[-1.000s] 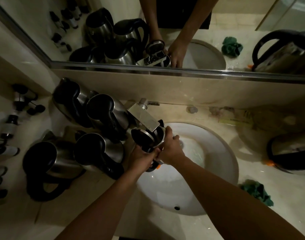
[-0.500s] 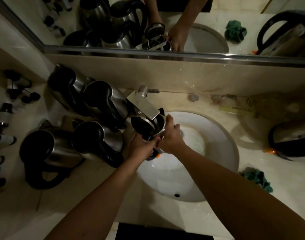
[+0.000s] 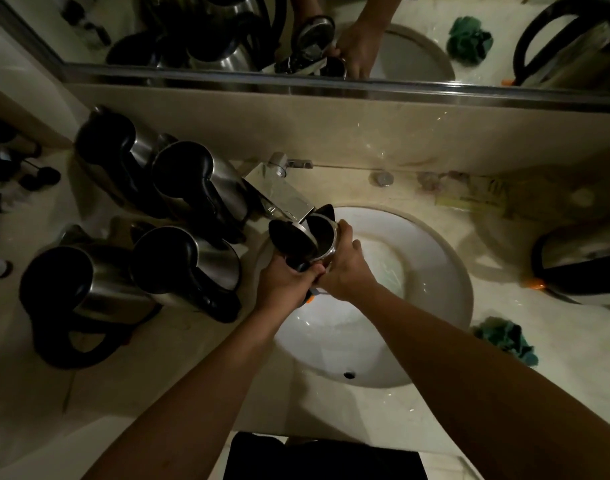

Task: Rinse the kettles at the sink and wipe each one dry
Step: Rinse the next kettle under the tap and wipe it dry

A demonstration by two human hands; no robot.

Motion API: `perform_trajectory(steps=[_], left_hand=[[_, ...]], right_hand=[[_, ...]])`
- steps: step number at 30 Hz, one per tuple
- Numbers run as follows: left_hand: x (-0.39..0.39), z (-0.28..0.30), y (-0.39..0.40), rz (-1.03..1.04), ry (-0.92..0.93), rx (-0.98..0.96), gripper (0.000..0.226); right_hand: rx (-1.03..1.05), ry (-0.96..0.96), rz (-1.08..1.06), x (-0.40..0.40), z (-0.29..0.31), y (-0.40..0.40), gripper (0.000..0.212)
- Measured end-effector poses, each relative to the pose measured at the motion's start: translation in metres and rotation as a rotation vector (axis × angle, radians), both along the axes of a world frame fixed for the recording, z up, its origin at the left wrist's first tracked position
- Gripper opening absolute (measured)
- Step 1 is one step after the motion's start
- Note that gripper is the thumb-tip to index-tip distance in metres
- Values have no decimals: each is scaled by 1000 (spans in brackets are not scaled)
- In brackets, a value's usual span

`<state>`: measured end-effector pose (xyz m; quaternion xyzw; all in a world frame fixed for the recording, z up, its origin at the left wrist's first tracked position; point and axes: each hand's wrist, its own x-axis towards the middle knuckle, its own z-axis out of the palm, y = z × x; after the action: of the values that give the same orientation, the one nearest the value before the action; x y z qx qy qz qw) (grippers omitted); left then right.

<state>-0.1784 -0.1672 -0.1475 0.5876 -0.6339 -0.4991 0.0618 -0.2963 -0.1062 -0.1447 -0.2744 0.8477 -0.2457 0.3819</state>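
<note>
- I see the kettle (image 3: 319,237) sitting closer under the faucet (image 3: 283,199) spout than a second ago.
- My right hand (image 3: 345,268) has slid its fingers further up round the rim.
- My left hand (image 3: 284,284) keeps its grip on the handle.

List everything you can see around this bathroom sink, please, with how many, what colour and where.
Kettle in hand: one, steel and black, lid open, under the tap.
Kettles on the left counter: four, steel with black handles and lids.
Kettle on the right counter: one, steel and black, lying tilted.
Tap: one, chrome, behind the basin.
Basin: one, white, round.
Cloth: one, green, crumpled right of the basin.
Small bottles: several, dark-capped, far left.
Mirror: one, above the counter.
Left hand: grips the kettle's handle.
Right hand: holds the kettle's body.
</note>
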Motion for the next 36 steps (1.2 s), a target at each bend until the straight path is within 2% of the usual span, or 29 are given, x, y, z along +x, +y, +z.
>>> perform_trajectory(steps=[3, 11, 15, 36], left_hand=[[-1, 0, 2, -4, -1, 0, 62], [2, 8, -6, 44, 4, 8, 63], [8, 12, -5, 10, -18, 12, 56], [8, 16, -6, 2, -41, 35, 63]], right_hand=[[-3, -8, 0, -2, -3, 2, 122], [27, 59, 24, 2, 1, -9, 108], [13, 93, 65, 3, -3, -11, 110], [22, 119, 74, 4, -3, -12, 112]])
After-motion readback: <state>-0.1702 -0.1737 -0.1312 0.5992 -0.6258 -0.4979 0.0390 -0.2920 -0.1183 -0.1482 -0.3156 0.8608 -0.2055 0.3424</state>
